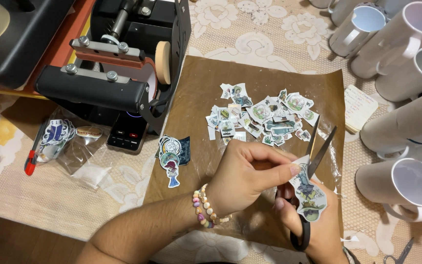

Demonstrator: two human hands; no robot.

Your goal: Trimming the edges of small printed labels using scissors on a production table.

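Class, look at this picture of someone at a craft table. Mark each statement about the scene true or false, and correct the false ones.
1. The right hand holds scissors with the blades open. True.
2. The left hand holds a mug. False: it holds a printed paper cutout.
3. Paper scraps lie on brown paper. True.
4. The white mugs stand left of the press machine. False: they are to its right.

Warm indoor light fell evenly from above; the mugs (406, 34) glared white, shadows stayed soft, and the edges bowed slightly.
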